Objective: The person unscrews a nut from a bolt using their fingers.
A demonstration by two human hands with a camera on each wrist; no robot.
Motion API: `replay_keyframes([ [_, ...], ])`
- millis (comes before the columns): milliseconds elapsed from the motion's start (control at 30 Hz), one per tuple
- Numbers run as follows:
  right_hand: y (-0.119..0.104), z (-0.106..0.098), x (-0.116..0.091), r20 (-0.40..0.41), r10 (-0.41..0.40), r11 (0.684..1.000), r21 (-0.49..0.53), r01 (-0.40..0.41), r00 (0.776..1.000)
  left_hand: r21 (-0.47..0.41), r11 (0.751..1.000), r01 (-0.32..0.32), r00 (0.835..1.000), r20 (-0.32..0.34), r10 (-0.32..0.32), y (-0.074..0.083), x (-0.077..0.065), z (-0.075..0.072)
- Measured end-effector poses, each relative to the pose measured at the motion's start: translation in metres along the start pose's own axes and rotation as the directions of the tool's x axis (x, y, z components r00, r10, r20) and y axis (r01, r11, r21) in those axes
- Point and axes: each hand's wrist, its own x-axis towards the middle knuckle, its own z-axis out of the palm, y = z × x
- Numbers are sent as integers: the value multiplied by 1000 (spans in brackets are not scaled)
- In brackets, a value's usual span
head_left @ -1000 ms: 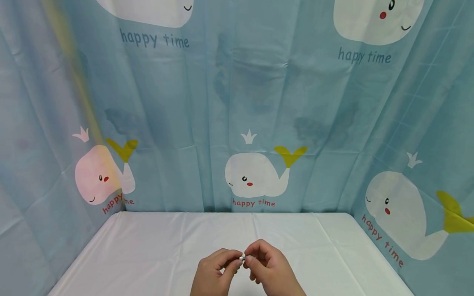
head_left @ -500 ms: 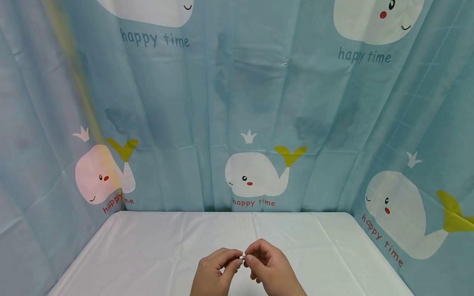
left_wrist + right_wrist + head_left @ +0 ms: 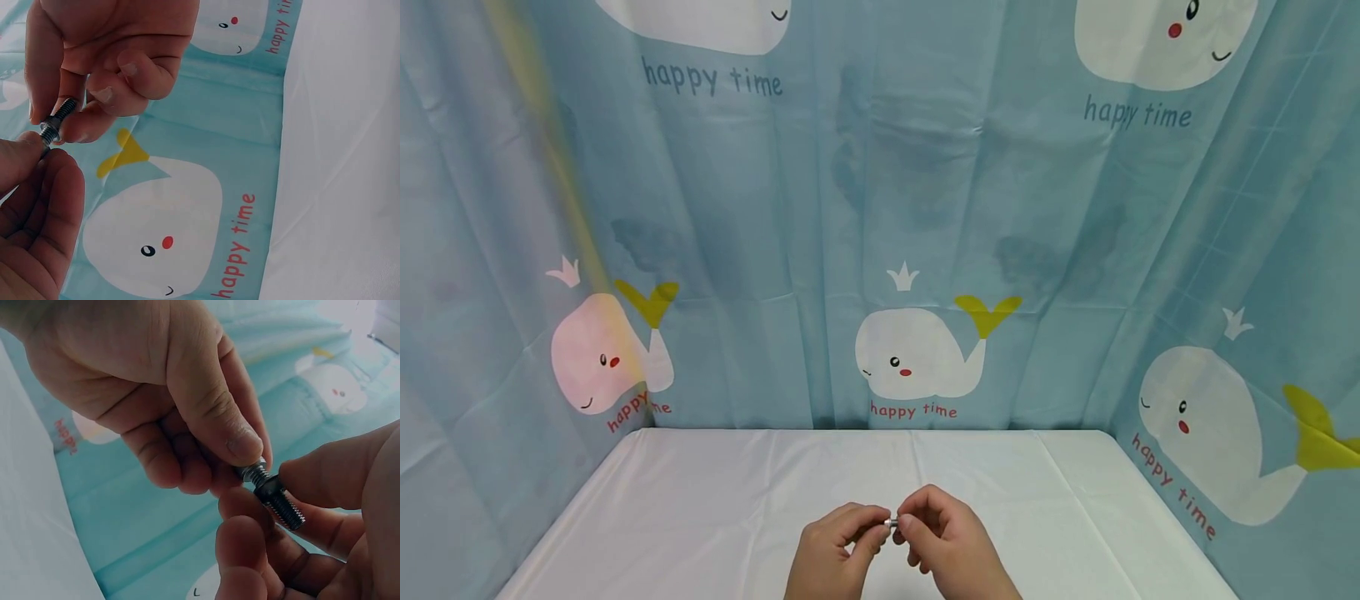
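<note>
Light-blue fabric curtains hang behind the work and down both sides, printed with white cartoon whales that have mustard-yellow tails and red cheek spots. Red "happy time" lettering runs beneath the lower whales, and a blurry yellow streak slants down the left curtain. Between the curtains lies a table under a smooth white cover, faintly creased.

Both bare hands meet above the near part of that cover, close to the middle, with a small silver-and-dark metal threaded bolt between their fingertips. The left hand pinches one end of it with the thumb and fingers, hiding whatever shape that end has. The right hand grips it farther along with thumb and forefinger, at a dark ring-like collar; its remaining fingers are curled in below. Past the collar, a thick threaded shank points back toward the right palm, while a short stretch of silver thread shows between the two grips. Whether the collar is a separate nut or part of the bolt, I cannot tell.
</note>
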Motion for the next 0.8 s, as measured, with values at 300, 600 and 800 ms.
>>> replay_keyframes([
  [300,-3,0,-2,-4,14,1000,-8,-14,1000,-8,1000,-20,1000,-3,20,-2,0,1],
  [600,-3,0,-2,-10,10,1000,-19,-10,1000,1,1000,-7,1000,-3,7,-2,0,1],
  [800,-5,1,-2,-11,22,1000,-17,-22,1000,-4,1000,-2,1000,-2,2,-1,0,1],
])
